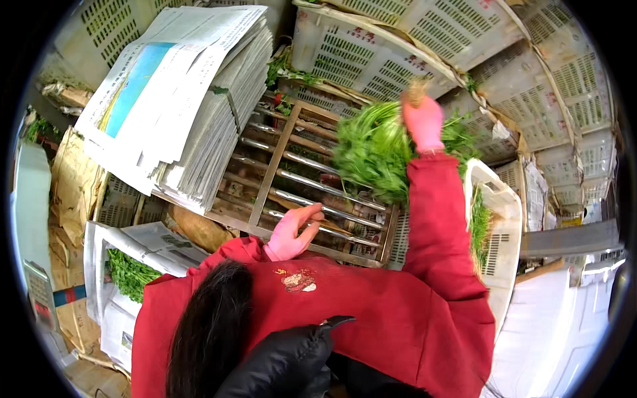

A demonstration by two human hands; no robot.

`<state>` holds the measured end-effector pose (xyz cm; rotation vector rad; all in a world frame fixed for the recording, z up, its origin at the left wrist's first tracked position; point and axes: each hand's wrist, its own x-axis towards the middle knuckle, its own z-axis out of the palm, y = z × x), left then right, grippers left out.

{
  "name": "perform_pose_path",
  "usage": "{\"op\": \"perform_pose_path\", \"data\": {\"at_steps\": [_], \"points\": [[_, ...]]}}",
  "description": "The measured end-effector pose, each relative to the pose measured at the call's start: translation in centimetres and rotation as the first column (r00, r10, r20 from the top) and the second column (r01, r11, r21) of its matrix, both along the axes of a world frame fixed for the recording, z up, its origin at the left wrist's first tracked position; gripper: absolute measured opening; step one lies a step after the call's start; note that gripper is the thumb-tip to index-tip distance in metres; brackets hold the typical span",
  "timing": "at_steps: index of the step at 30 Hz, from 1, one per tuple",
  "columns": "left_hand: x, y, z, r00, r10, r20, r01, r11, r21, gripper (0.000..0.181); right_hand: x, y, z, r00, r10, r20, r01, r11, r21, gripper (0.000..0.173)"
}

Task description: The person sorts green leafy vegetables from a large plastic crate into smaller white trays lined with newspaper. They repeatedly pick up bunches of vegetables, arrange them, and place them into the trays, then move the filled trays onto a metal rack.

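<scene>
My right hand [423,124] grips a bunch of leafy green herbs [375,151] near its pale root end, which sticks up past the fingers. The leaves hang to the left over a metal slatted rack [271,174] and are blurred. Low over the rack's front bars, my left hand [294,234] is empty, with its thumb and fingers apart and slightly curled. Whether it touches the bars I cannot tell. A thick stack of newspapers [219,124], tied with a dark strap, rests on the rack's left part.
To the right stands a white plastic crate [497,278] holding more greens [478,229]. A newspaper-lined crate [94,258] with herbs [130,272] is at lower left. Slotted plastic crates [343,54] are stacked behind the rack. A calculator [39,288] lies at far left.
</scene>
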<state>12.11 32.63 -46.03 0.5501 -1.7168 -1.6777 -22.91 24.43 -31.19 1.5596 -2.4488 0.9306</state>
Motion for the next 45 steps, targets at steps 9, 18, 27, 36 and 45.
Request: {"op": "perform_pose_path", "data": {"at_steps": [9,18,27,36,45], "points": [[-3.2,-2.7,3.8,0.973,-0.226,0.057,0.202,0.939,0.277,0.047,-0.9,-1.2,6.1,0.98,-0.145,-0.138,0.098,0.949,-0.3,0.031],[-5.7,-4.0,-1.3,0.791,-0.059,-0.61,0.544,0.526,0.654,0.078,12.1,6.2,-4.9,0.762,0.508,-0.4,-0.622,0.746,-0.238,0.019],[-0.5,-1.6,-8.8,0.868,0.078,-0.49,0.479,0.124,0.869,0.068,16.0,10.9,-19.1,0.734,0.671,-0.106,-0.67,0.741,0.048,0.021],[0.4,-3.3,-5.3,0.916,-0.242,-0.319,0.39,0.364,0.846,0.071,12.8,2.9,-9.4,0.807,0.409,0.426,-0.413,0.906,-0.087,0.01],[-8.9,-2.2,-3.8,0.76,-0.382,-0.526,0.616,0.682,0.395,0.088,3.6,-1.0,-5.5,0.999,-0.012,-0.043,0.003,0.977,-0.211,0.08]]}}
